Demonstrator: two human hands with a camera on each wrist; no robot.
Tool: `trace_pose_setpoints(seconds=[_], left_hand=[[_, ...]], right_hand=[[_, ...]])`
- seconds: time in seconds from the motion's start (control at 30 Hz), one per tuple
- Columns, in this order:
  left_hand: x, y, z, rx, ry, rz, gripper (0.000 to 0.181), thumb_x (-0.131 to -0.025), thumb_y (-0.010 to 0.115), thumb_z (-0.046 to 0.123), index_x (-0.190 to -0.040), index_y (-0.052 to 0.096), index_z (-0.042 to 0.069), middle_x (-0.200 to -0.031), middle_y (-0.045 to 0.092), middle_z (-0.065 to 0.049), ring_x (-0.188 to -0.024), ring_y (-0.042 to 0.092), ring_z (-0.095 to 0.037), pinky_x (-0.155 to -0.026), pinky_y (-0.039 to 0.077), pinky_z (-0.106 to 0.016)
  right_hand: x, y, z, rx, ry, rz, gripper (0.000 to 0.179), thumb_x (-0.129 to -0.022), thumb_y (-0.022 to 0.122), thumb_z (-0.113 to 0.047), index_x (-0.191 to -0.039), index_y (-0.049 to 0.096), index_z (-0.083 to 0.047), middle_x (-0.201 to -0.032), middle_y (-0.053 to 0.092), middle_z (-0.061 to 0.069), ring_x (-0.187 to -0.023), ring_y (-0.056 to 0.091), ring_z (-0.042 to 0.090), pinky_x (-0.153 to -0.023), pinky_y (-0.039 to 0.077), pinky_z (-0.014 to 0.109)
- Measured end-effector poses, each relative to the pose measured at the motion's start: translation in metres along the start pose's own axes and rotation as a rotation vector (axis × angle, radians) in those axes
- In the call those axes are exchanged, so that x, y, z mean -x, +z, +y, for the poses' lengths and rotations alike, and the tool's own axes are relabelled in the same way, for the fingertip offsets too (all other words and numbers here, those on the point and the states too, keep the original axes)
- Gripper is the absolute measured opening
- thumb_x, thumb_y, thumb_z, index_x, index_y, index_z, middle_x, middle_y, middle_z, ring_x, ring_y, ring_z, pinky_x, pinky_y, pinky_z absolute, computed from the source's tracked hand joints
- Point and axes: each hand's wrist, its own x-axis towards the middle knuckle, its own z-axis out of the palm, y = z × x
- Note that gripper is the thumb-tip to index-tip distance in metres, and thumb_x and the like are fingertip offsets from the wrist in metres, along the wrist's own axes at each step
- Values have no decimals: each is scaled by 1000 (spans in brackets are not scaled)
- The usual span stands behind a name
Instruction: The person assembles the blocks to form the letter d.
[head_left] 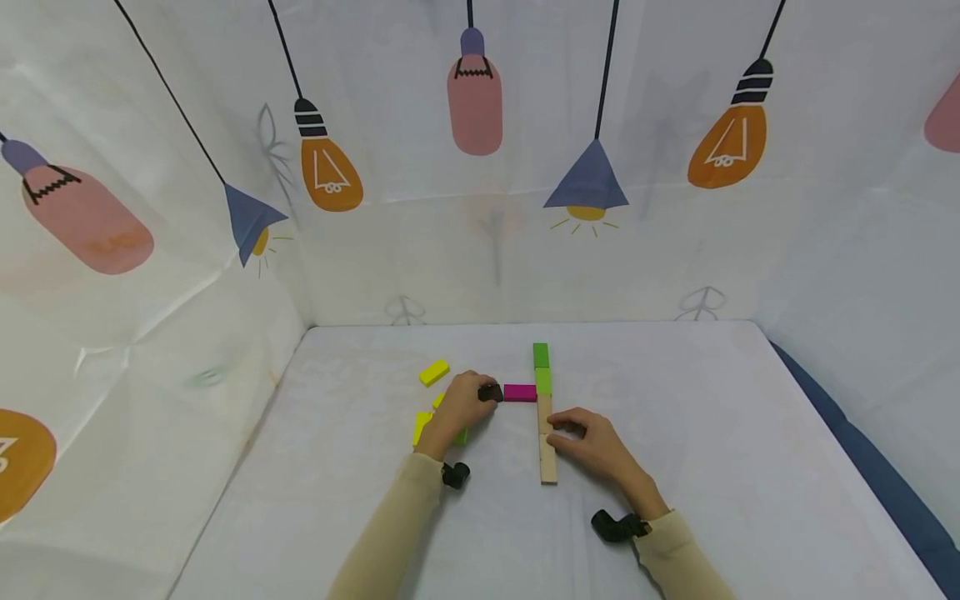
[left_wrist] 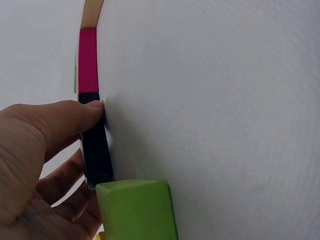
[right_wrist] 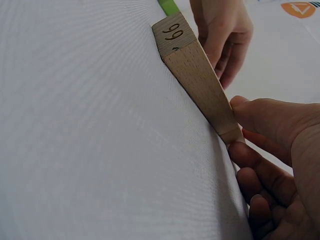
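Observation:
My left hand (head_left: 461, 404) pinches a black block (head_left: 491, 392) between thumb and fingers. In the left wrist view this black block (left_wrist: 96, 150) lies in line with the magenta block (left_wrist: 88, 60), end against end. The other end of the magenta block (head_left: 520, 392) meets a straight column of blocks: two green ones (head_left: 542, 357) at the far end, plain wooden ones (head_left: 548, 462) nearer. My right hand (head_left: 596, 446) touches the right side of the wooden blocks with thumb and index finger. Engraved digits mark the near end of the wooden block (right_wrist: 197, 85).
Loose yellow blocks (head_left: 434, 372) lie left of my left hand, partly hidden by it. A green block (left_wrist: 135, 210) stands close by that hand. White cloth covers the table (head_left: 712, 433), and a lamp-printed sheet (head_left: 420, 250) forms the backdrop.

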Motion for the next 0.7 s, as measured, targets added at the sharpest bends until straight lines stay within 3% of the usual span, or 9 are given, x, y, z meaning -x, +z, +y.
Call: trace_pose_setpoints(seconds=[0.37, 0.57, 0.7], left_hand=[[1, 0, 1, -11, -2, -13, 34, -91, 77, 14, -123, 73, 8, -120, 69, -16, -109, 62, -29, -99, 53, -47], [3, -1, 2, -16, -29, -16, 39, -91, 78, 18, -129, 70, 11, -128, 65, -16, -115, 59, -30, -102, 53, -47], [9, -7, 2, -3, -1, 16, 45, -91, 79, 20, -133, 67, 12, -134, 63, -15, -120, 58, -31, -103, 52, -47]], right_hand=[[1, 1, 2, 9, 5, -4, 29, -90, 81, -28, -117, 76, -17, -114, 74, -5, -107, 67, 16, -94, 55, 31], [1, 0, 1, -2, 9, -3, 29, -89, 81, -27, -116, 76, -17, -114, 74, -4, -107, 67, 17, -95, 55, 32], [1, 0, 0, 0, 9, -4, 30, -90, 81, -27, -117, 76, -17, -115, 74, -4, -108, 67, 17, -96, 55, 33]])
